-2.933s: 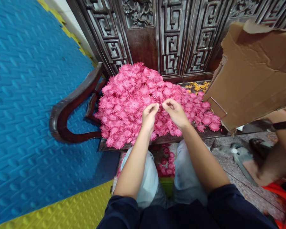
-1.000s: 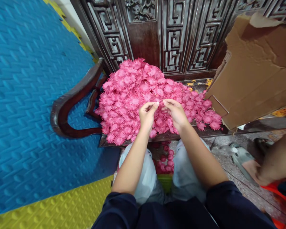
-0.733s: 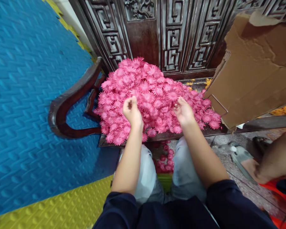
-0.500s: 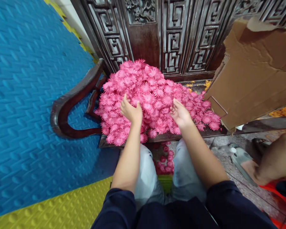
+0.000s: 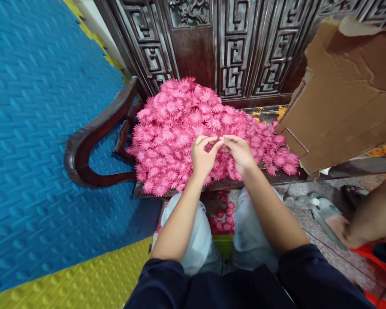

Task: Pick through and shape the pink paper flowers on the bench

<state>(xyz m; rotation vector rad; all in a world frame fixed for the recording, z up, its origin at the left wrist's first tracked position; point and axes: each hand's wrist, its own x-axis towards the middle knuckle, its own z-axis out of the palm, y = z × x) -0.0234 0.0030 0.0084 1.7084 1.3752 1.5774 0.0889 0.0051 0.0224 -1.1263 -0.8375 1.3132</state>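
Observation:
A big heap of pink artificial flower heads (image 5: 180, 116) lies on a dark wooden bench (image 5: 223, 184). In front of the heap, the fingertips of my two hands meet. My left hand (image 5: 203, 158) is closed in a pinch, thumb and forefinger pointing right. My right hand (image 5: 240, 153) is pinched too, its tips against those of the left. Whatever sits between the fingertips is too small to make out. Flowers lie behind and beneath both hands.
A carved wooden backrest (image 5: 193, 51) rises behind the heap, with a curved armrest (image 5: 77, 159) at left. A cardboard box (image 5: 350, 94) stands at right. More pink flowers (image 5: 224, 214) lie below, between my knees. Another person's foot (image 5: 337, 227) is at right. Blue matting (image 5: 35, 128) covers the left side.
My left hand has moved right, from over the flowers to my right hand. The right hand has shifted slightly left. Both have gone from loosely spread fingers to pinches meeting at the tips.

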